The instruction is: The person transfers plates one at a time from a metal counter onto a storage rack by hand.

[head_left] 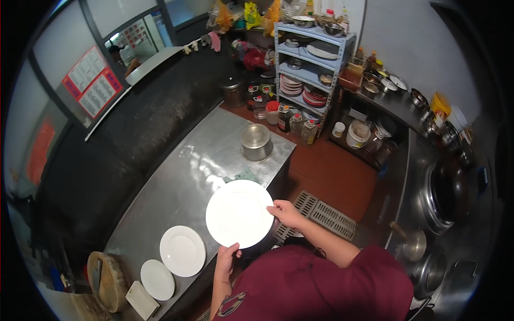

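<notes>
The plate (239, 214) is round, white and glossy, its face too bright for fine detail. Broad face turned up to the view, it is held at the rim by the left grip (229, 250) and right grip (282, 212), overlapping the edge of the counter (155, 200).

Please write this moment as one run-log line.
left hand: holds white plate by rim | right hand: holds same rim | plate: nothing visible on it | steel table: metal pot, two more plates
</notes>
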A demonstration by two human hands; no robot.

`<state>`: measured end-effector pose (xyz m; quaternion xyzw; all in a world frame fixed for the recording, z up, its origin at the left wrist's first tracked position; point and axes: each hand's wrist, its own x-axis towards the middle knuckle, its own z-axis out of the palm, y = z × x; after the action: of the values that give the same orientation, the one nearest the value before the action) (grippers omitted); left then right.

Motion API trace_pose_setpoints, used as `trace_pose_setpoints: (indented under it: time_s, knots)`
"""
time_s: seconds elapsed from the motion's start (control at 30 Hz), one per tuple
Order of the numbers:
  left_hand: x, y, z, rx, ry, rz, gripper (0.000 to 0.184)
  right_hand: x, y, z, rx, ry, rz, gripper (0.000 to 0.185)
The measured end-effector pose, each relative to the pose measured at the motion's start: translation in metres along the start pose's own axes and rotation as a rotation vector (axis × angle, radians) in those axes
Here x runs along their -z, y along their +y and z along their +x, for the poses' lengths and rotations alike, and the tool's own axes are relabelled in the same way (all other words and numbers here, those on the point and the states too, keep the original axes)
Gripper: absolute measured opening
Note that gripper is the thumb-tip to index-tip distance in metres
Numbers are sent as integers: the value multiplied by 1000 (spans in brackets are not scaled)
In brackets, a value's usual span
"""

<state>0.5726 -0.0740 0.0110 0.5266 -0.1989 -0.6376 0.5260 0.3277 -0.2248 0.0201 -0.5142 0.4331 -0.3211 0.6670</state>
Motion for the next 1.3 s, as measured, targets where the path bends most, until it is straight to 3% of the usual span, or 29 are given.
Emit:
trace_pose_setpoints:
  time_s: [0.33, 0.67, 1.0, 1.3]
  knots:
    - [-174, -16, 52, 163, -268, 123, 17, 166, 8, -71, 55, 344, 145, 23]
    - [-289, -52, 94, 257, -470, 308, 15, 273, 2, -135, 66, 590, 240, 20]
    - [-325, -46, 140, 211, -554, 387, 13, 303, 0, -121, 88, 690, 254, 24]
    - [-373, -16, 235, 346, -762, 442, 12, 337, -21, -77, 93, 862, 197, 24]
